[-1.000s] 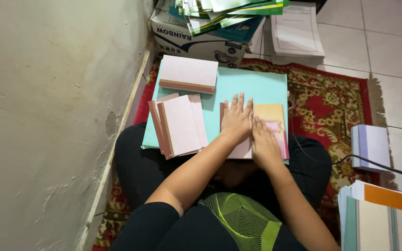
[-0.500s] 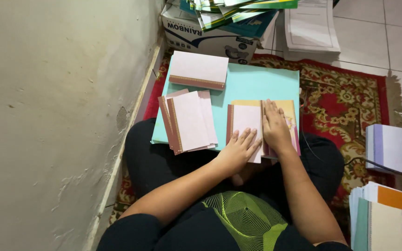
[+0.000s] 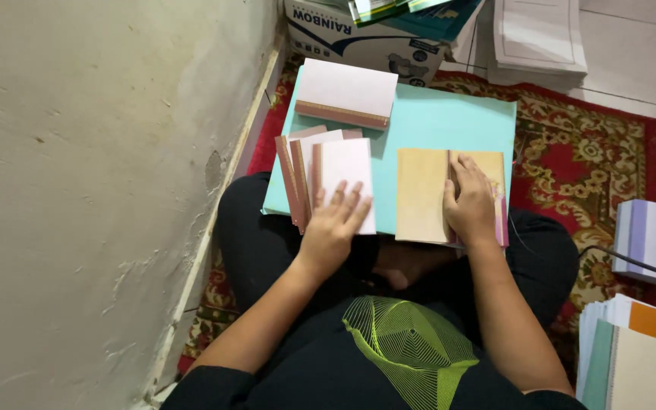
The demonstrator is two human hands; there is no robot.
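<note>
I sit cross-legged with a light blue board (image 3: 449, 125) across my lap. My left hand (image 3: 334, 222) lies flat, fingers spread, on the top pink booklet of a fanned pile of pink booklets (image 3: 326, 179) with brown spines, at the board's left. My right hand (image 3: 470, 203) presses palm down on an open tan booklet (image 3: 422, 195) at the board's right, over its centre fold. A neat stack of pink booklets (image 3: 345, 93) rests at the board's far left corner.
A plaster wall (image 3: 100, 190) runs along my left. A cardboard box (image 3: 358, 38) with books on top stands beyond the board. White papers (image 3: 538, 34) lie on the tiles. Paper stacks (image 3: 651, 235) sit at right, on and beside the red patterned rug (image 3: 594, 159).
My left hand has moved from the tan booklet to the fanned pink pile, where one more pink booklet lies on top. My right hand stays on the tan booklet.
</note>
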